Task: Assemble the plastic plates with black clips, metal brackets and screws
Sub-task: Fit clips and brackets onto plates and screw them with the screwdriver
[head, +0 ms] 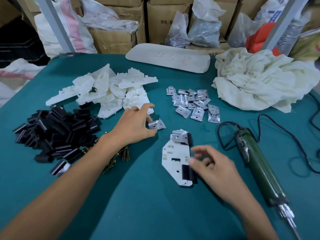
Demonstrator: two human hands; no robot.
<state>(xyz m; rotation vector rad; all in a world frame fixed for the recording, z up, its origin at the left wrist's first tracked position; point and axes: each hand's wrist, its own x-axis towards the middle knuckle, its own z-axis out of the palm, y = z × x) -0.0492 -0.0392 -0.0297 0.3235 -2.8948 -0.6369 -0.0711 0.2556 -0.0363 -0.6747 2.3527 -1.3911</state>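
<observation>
A white plastic plate lies on the green table with a black clip on its near right edge and a metal bracket over another clip at its far end. My left hand pinches a loose metal bracket just left of and beyond the plate. My right hand hovers at the plate's right edge, blurred, fingers loosely curled and holding nothing. Brass screws lie under my left forearm.
Heaps of white plates, black clips and metal brackets sit across the table. A green electric screwdriver with its black cable lies at the right. A crumpled white cloth and a foam pad lie at the back.
</observation>
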